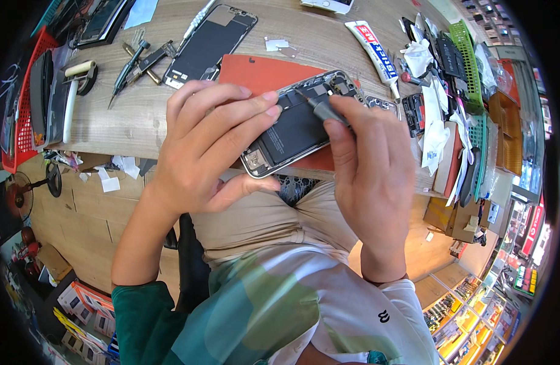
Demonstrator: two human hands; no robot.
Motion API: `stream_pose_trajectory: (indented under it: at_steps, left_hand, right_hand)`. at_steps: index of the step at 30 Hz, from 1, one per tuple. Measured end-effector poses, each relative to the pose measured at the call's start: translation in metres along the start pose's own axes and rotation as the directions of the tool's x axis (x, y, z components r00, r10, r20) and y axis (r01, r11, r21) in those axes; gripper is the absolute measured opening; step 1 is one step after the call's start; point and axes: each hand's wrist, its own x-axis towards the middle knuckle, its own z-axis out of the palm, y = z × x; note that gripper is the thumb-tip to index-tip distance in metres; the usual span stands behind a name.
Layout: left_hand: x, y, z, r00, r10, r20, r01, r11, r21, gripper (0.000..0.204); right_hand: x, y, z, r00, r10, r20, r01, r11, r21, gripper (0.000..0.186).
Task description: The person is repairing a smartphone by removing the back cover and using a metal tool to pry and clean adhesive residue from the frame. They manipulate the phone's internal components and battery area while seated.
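Observation:
An opened smartphone with its black battery and inner parts bare lies tilted over a red mat at the table's front edge. My left hand grips the phone's left side, fingertips on its top and thumb along the lower edge. In my right hand, a small grey screwdriver is pinched between thumb and fingers. Its thin tip points into the upper part of the phone, near the metal plates; whether it touches a screw is too small to tell.
Behind the mat lies a detached phone screen. Another screwdriver and loose phone parts are to its left. A glue tube lies at right, beside a green basket and crumpled papers. A red basket stands far left.

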Motion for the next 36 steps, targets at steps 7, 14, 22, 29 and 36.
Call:
stream_pose_trajectory:
  at_steps: [7, 14, 22, 29, 36]
  left_hand:
    - [0.001, 0.001, -0.002, 1.0, -0.01, 0.012, 0.011, 1.0, -0.003, 0.077]
    - [0.0, 0.0, 0.0, 1.0, -0.006, -0.011, 0.006, 1.0, -0.013, 0.076]
    - [-0.001, 0.0, 0.001, 1.0, -0.006, -0.024, 0.006, 1.0, -0.018, 0.075]
    - [-0.001, 0.0, 0.001, 1.0, -0.009, -0.023, 0.009, 1.0, -0.019, 0.075]
    - [0.0, -0.001, 0.0, 1.0, -0.008, -0.022, 0.008, 1.0, -0.024, 0.075]
  right_hand:
    - [0.0, -0.005, 0.0, 1.0, -0.015, 0.0, 0.015, 0.998, 0.06, 0.032]
    - [-0.001, -0.007, 0.002, 1.0, 0.006, -0.019, -0.005, 0.999, 0.052, 0.029]
    - [0.002, -0.011, 0.0, 1.0, 0.005, 0.007, -0.006, 0.996, 0.09, 0.029]
    - [-0.001, -0.008, 0.003, 0.999, 0.032, -0.011, -0.031, 0.995, 0.094, 0.03]
    - [0.001, -0.011, 0.001, 1.0, 0.013, -0.005, -0.012, 0.994, 0.107, 0.027]
